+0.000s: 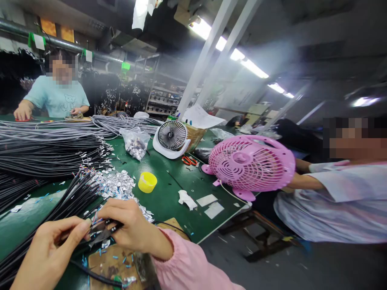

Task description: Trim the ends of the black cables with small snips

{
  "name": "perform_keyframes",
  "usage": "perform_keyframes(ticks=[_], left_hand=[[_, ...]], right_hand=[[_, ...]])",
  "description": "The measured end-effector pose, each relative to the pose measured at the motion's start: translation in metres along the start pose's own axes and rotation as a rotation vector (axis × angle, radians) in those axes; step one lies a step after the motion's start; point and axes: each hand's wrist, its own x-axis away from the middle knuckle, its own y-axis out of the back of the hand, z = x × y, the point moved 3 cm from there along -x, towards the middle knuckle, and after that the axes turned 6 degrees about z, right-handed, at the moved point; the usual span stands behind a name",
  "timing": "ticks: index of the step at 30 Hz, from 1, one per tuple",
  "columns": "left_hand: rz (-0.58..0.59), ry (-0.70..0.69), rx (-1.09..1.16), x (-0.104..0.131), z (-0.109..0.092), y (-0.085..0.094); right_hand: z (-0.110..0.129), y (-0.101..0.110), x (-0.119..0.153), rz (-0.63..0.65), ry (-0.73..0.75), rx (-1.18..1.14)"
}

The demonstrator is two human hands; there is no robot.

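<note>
My left hand (57,245) is at the lower left, thumb and forefinger pinched on the end of a black cable; the exact grip is partly hidden by the fingers. Close beside it, my right hand (128,223) is closed around dark-handled scissors (101,235), whose blades point toward the left fingertips. Thin coloured wires show between the hands. Beneath them lies a worn wooden board (111,266) with small blue bits of insulation. Behind the hands, a bundle of black cables (65,201) with stripped ends runs beside a heap of silver foil scraps (116,183).
A yellow tape ring (147,182), orange-handled scissors (190,160), a plastic bag of parts (135,143) and a white fan (172,137) sit on the green table (169,177). A pink fan (248,163) stands at its right edge. One co-worker sits across, another at right.
</note>
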Motion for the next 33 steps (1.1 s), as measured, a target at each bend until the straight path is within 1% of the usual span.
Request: perform_keyframes(ticks=[2,4,7,9,10,11,13,14,15,16,19,21,24,25,28,29,31,33], left_hand=[[0.002,0.043,-0.022,-0.001,-0.007,-0.001],[0.033,0.059,-0.002,-0.002,-0.013,-0.004],[0.110,0.024,0.082,-0.006,-0.015,-0.010],[0.098,0.008,0.142,-0.009,-0.013,-0.013],[0.065,0.002,0.164,-0.010,-0.010,-0.013],[0.019,-0.008,0.185,-0.011,-0.008,-0.014],[-0.071,-0.041,0.224,-0.012,-0.001,-0.015],[-0.104,-0.058,0.241,-0.012,0.001,-0.015],[-0.126,-0.071,0.249,-0.013,0.003,-0.016],[-0.132,-0.083,0.249,-0.013,0.004,-0.016],[-0.078,-0.086,0.209,-0.013,0.003,-0.017],[-0.034,-0.076,0.215,-0.012,0.003,-0.017],[-0.038,-0.002,0.248,-0.011,0.008,-0.013],[-0.040,0.033,0.257,-0.011,0.011,-0.011],[-0.027,0.123,0.299,-0.012,0.018,-0.005],[-0.029,0.142,0.307,-0.012,0.019,-0.004],[-0.025,0.164,0.303,-0.013,0.021,-0.004],[-0.021,0.157,0.291,-0.013,0.023,-0.004]], right_hand=[[-0.003,-0.001,0.002,0.059,-0.056,-0.081],[-0.008,-0.004,0.003,0.098,-0.185,-0.234],[-0.014,-0.009,0.000,0.137,-0.330,-0.454],[-0.015,-0.011,-0.005,0.139,-0.425,-0.565],[-0.014,-0.010,-0.008,0.103,-0.471,-0.577],[-0.013,-0.008,-0.010,0.041,-0.494,-0.543],[-0.008,-0.003,-0.012,-0.115,-0.458,-0.357],[-0.006,-0.001,-0.011,-0.167,-0.442,-0.278],[-0.005,-0.002,-0.010,-0.186,-0.458,-0.261],[-0.007,-0.004,-0.007,-0.181,-0.514,-0.311],[-0.016,-0.015,-0.001,-0.169,-0.741,-0.626],[-0.019,-0.017,-0.001,-0.221,-0.799,-0.755],[-0.020,-0.003,-0.005,-0.418,-0.789,-0.778],[-0.020,0.006,-0.005,-0.559,-0.765,-0.761],[-0.019,0.023,-0.005,-0.685,-0.729,-0.711],[-0.018,0.026,-0.005,-0.687,-0.717,-0.597],[-0.013,0.022,-0.008,-0.506,-0.672,-0.356],[-0.008,0.014,-0.010,-0.377,-0.575,-0.152]])
